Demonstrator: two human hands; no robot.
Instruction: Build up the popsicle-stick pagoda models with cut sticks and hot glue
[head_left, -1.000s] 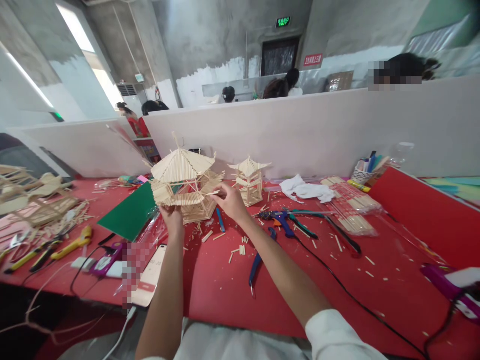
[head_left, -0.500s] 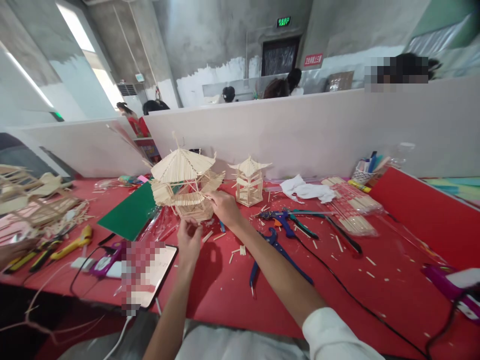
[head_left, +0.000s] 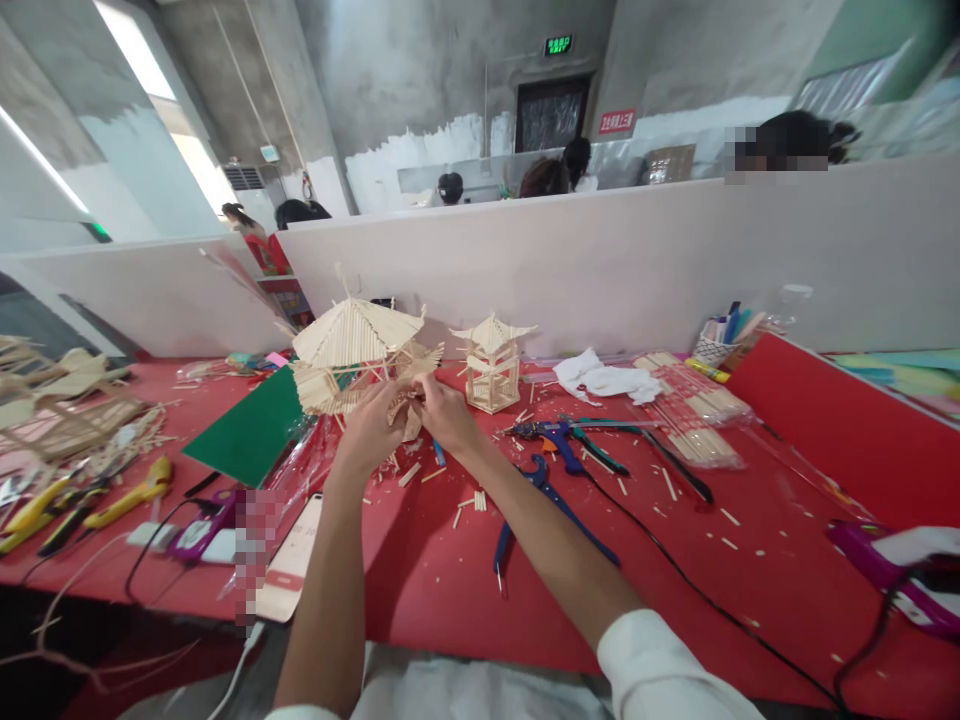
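Two hands met at the front lower eave of the large stick pavilion (head_left: 352, 345). The left hand (head_left: 371, 425) had its fingers curled onto the eave, and the right hand (head_left: 442, 412) pinched the same edge from the other side. Whether a loose stick lay between the fingertips could not be told. The pavilion stood on the red table (head_left: 450, 590), just beyond the hands and rising above them. Just past the right hand stood a small stick pavilion (head_left: 491, 362). Short stick offcuts (head_left: 472, 500) lay scattered near the wrists. To the right of the right hand lay a blue glue gun (head_left: 559, 435), with blue pliers (head_left: 540, 500) beside the forearm. To the left of the left hand lay a green sheet (head_left: 251, 430), and nearer the person a phone (head_left: 289, 560). Further right were a white cloth (head_left: 604, 380) and a wrapped bundle of sticks (head_left: 690, 410).
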